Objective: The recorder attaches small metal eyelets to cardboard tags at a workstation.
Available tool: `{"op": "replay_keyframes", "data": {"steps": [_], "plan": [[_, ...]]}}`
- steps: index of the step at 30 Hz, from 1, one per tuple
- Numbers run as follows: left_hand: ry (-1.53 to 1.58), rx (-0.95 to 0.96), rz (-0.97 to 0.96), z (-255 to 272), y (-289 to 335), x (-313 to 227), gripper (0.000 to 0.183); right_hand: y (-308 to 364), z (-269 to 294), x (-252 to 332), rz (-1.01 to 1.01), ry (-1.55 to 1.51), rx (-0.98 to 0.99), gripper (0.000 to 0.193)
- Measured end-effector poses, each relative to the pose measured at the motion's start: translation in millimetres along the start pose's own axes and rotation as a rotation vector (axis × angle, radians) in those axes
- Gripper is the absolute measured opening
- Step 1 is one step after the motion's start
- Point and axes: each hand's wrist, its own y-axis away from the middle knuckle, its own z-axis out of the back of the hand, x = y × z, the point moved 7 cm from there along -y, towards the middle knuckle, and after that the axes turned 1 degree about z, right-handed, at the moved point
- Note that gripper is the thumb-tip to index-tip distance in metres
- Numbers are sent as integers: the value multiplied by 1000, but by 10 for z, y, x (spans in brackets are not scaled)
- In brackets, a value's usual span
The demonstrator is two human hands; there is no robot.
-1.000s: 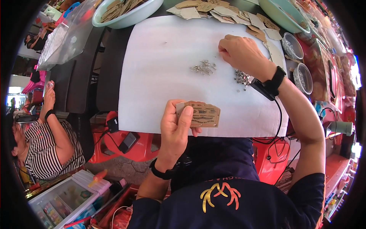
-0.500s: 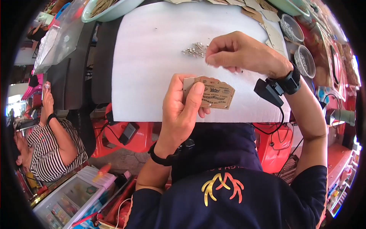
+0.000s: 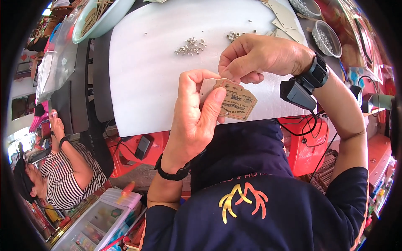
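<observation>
The printed card (image 3: 238,100) was held near the front edge of the white sheet (image 3: 144,83), which was laid over the dark counter (image 3: 101,83). It was grasped by the left hand (image 3: 190,113), with the thumb pressed on the printed face and the other fingers placed behind. The fingers of the right hand (image 3: 255,56) were closed together at the card's upper edge; whether a small piece was pinched between them could not be told. The small metal pieces (image 3: 190,47) were gathered in a loose pile farther up the sheet.

For this step, it was judged best that the card be supported flat from behind, with the left thumb away from the upper edge, so that this edge could be seen well. A light pinch seemed preferable, because thin card could be bent by strong pressure.

On the card, dark lettering and a small drawing were printed, apparently turned upside down to the wearer. On the dark shirt (image 3: 272,221), a yellow and red branching emblem (image 3: 225,209) was shown, with reddish letters above it, partly hidden by a fold.
</observation>
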Motion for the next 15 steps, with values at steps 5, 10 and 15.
{"op": "replay_keyframes", "data": {"steps": [5, 10, 15], "plan": [[-33, 63, 0, -103, -25, -56, 25, 60, 10, -56, 4, -52, 43, 17], [-29, 97, 12, -182, -10, -98, 27, 133, -12, -40, 25, -51, 88, 17], [-103, 100, -17, -225, -16, -136, 28, 178, 0, -92, 15, -78, 90, 20]]}}
